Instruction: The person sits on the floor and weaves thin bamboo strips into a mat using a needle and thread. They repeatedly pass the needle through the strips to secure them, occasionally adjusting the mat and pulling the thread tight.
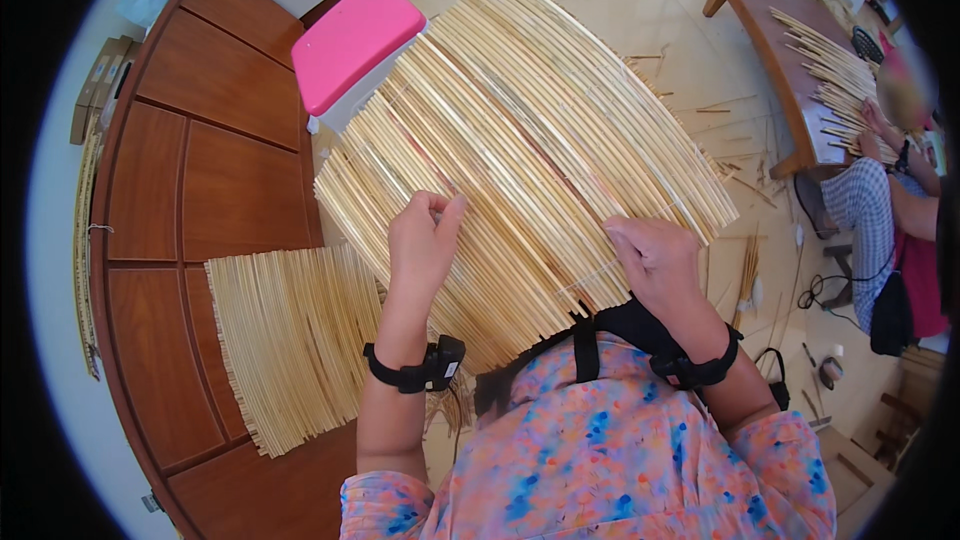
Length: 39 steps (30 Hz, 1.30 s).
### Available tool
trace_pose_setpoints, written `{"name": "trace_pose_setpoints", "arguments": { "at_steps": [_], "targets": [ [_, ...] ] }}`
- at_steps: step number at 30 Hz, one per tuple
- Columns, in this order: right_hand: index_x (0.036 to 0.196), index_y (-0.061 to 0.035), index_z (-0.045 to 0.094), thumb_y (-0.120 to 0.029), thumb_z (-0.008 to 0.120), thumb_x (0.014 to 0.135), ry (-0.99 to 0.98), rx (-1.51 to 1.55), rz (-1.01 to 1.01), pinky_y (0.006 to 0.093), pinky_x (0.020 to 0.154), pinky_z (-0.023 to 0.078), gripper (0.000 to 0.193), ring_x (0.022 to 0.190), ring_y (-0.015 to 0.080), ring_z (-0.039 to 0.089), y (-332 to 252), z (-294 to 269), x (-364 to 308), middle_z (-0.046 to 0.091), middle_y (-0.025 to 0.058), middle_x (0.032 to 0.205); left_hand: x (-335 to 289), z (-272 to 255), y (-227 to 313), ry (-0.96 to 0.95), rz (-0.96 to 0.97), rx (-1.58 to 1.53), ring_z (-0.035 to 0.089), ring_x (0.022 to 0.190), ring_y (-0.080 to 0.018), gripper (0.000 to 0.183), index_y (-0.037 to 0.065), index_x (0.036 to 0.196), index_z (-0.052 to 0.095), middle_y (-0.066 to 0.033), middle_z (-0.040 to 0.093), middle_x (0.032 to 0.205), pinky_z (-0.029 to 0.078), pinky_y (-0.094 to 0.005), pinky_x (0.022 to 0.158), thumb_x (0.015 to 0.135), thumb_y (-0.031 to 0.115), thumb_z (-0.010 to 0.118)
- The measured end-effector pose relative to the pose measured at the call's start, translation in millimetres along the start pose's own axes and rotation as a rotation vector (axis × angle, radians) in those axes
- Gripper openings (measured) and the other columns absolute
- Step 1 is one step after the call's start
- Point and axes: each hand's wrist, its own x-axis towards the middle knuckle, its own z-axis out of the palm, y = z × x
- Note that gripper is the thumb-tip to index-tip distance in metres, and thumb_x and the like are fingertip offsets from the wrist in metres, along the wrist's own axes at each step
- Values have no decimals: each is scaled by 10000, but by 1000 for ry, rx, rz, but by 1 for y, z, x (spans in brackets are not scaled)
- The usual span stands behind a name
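Note:
A large mat of straw-coloured stalks (520,130), laid side by side, spreads in front of me and reaches back to my lap. A few stalks in it are reddish or greyish. Over its left part is my left hand (425,240), thumb and forefinger pinched together close to the stalks. My right hand (655,255) is closed at the near right part of the mat, its fingers curled under. Whatever either hand pinches, perhaps thread or a stalk, is too small to make out. Each wrist wears a black strap, with a small black box visible on the left.
A second stalk mat (295,340) leans at the left by a brown wooden cabinet (235,190). Behind the big mat stands a bin with a pink lid (355,40). At the right, another person handles stalks on a low wooden table (765,50). Loose stalks litter the tiled floor.

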Motion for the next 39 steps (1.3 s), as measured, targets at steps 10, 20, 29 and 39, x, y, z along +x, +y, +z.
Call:
{"name": "trace_pose_setpoints", "arguments": {
  "at_steps": [10, 20, 29, 39],
  "targets": [
    [885, -62, 709, -91, 675, 878, -35, 100, 62, 390, 539, 480, 46, 623, 344, 630, -1, -3, 6, 625, 163, 692, 10, -10, 3, -305, -400, -510, 525, 454, -90, 137, 13, 831, 637, -32, 607, 629, 383, -223, 394, 920, 111, 672],
    [982, -55, 752, -95, 696, 905, -161, 173, 169, 304, 593, 527, 104, 674, 272, 697, 4, -13, 10, 711, 147, 794, -61, 26, 44, -557, 356, -182, 580, 699, -96, 37, 3, 925, 678, -27, 609, 800, 466, -233, 590, 906, -21, 656],
    [940, -74, 710, -63, 708, 813, 113, 19, -6, 398, 561, 510, 127, 668, 323, 640, 2, -19, 5, 645, 120, 753, -57, 57, 64, -299, 829, 75, 587, 708, -249, 189, 110, 902, 715, -62, 517, 772, 474, -358, 558, 740, 21, 754],
    [934, -47, 748, -30, 761, 812, 126, 53, -19, 330, 536, 499, 124, 611, 248, 636, 7, -22, 7, 668, 100, 751, -45, 59, 82, -306, 975, 252, 594, 715, -228, 206, 111, 888, 690, -43, 511, 756, 499, -351, 544, 689, 59, 701]
  ]
}}
